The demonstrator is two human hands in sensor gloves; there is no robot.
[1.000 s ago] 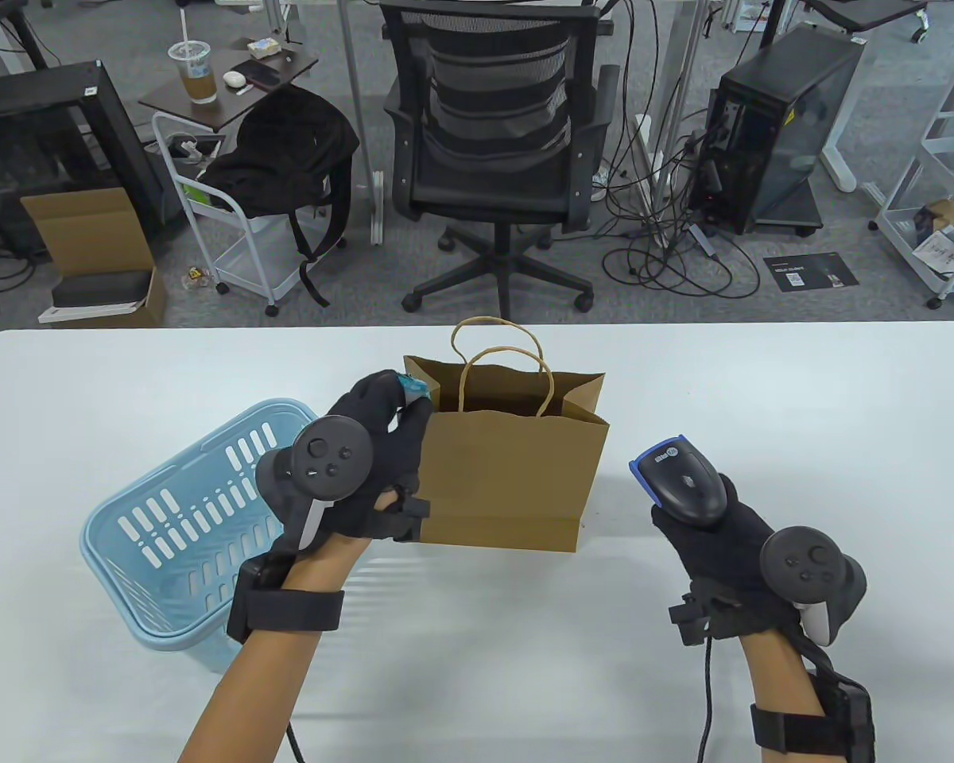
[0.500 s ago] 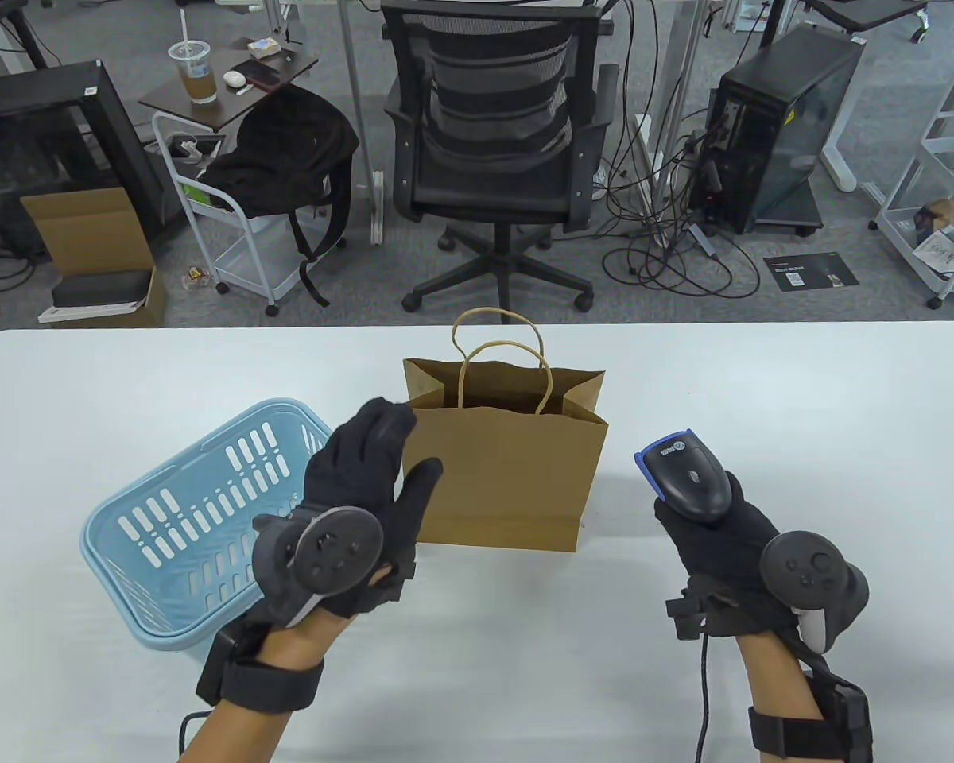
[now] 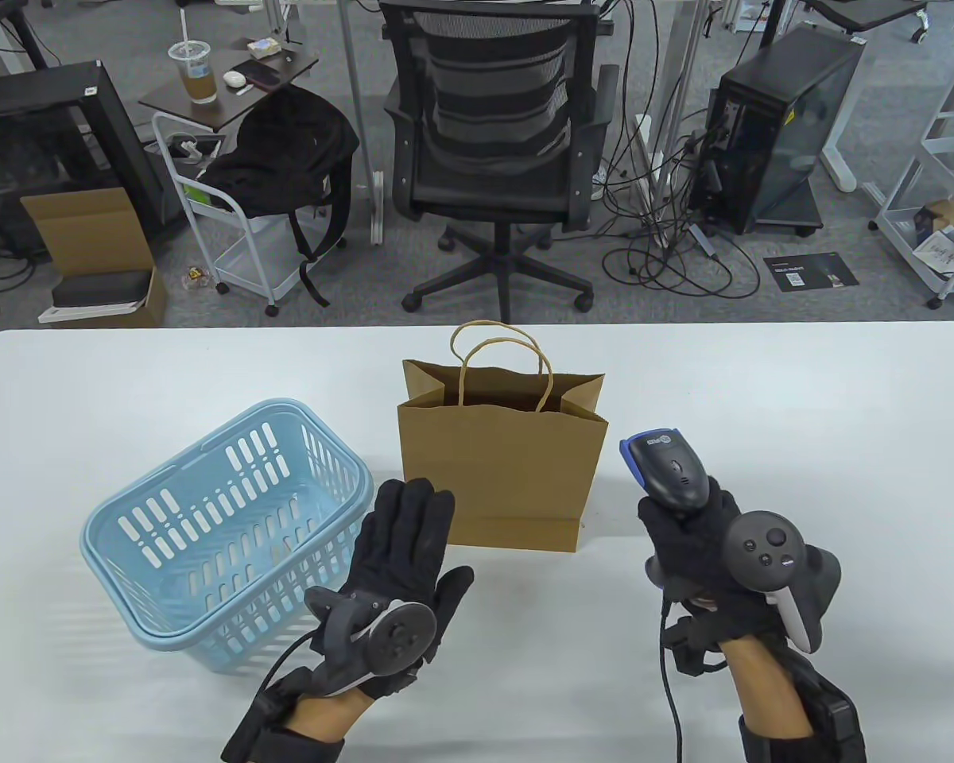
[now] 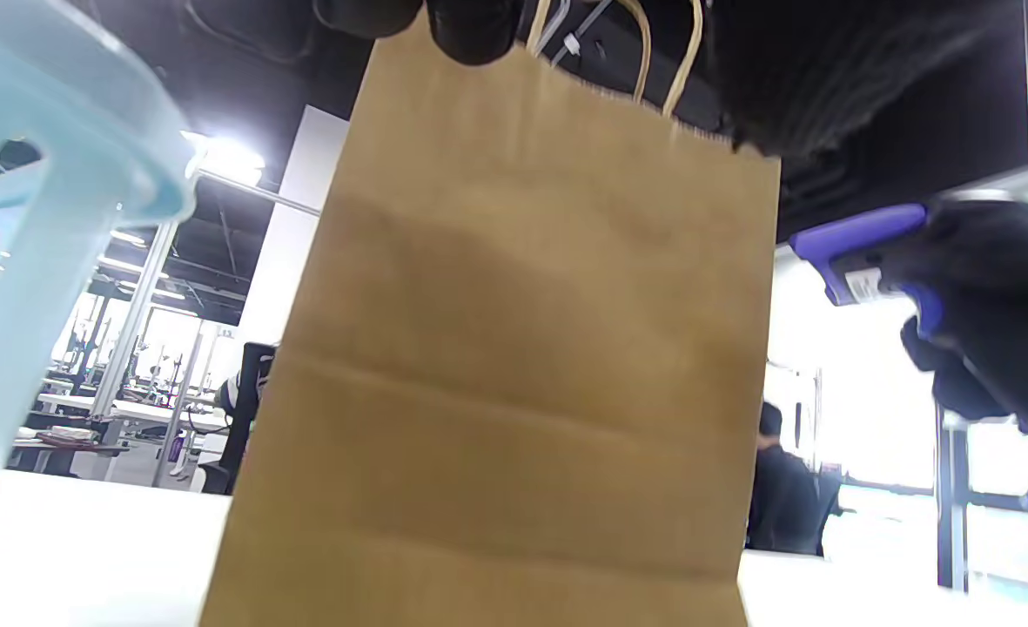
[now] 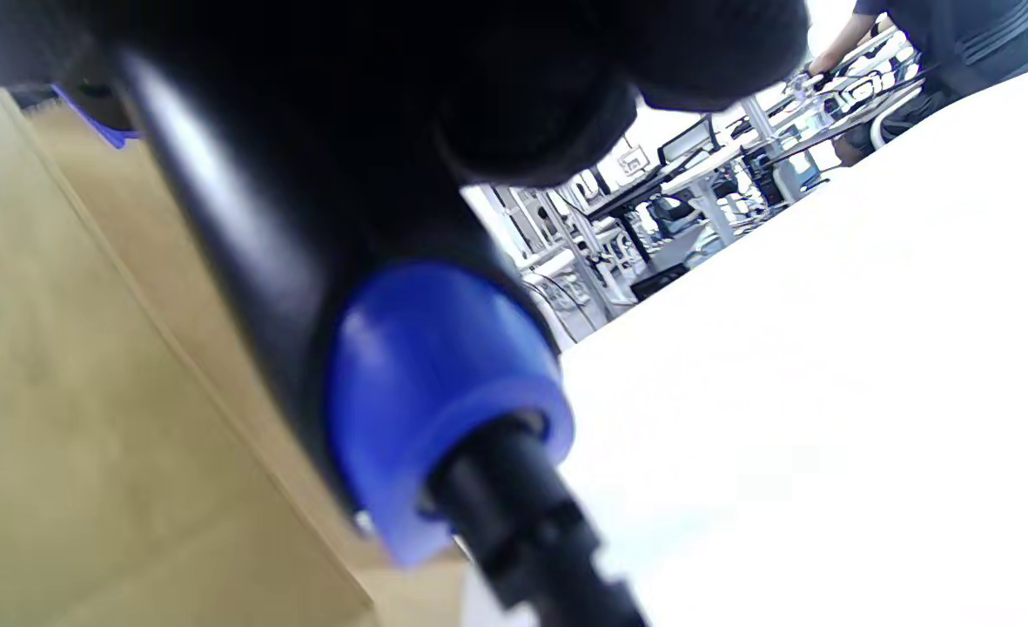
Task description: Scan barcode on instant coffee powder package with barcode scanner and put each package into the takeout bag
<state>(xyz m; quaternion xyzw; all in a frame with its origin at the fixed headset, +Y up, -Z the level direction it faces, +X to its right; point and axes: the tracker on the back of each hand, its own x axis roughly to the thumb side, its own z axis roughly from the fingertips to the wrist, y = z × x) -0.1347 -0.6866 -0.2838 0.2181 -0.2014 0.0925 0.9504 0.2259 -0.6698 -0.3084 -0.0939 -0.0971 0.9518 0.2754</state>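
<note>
A brown paper takeout bag (image 3: 502, 475) with twine handles stands upright mid-table; it fills the left wrist view as the takeout bag (image 4: 514, 366). My left hand (image 3: 405, 548) is flat and empty, fingers straight, just in front of the bag's left corner. My right hand (image 3: 696, 540) grips the handle of a black and blue barcode scanner (image 3: 664, 469), its head pointing toward the bag's right side. The right wrist view shows the scanner (image 5: 366, 331) handle and its cable up close. No coffee package shows in any view; the bag's inside is hidden.
A light blue plastic basket (image 3: 230, 524) stands left of the bag, beside my left hand; no package shows in it. The scanner's cable trails off the table's near edge. An office chair (image 3: 497, 151) stands behind the table (image 3: 803, 413).
My left hand held a small blue package at the bag's mouth, let it go there, then drew back toward me with fingers straight. My right hand shifted the scanner slightly left.
</note>
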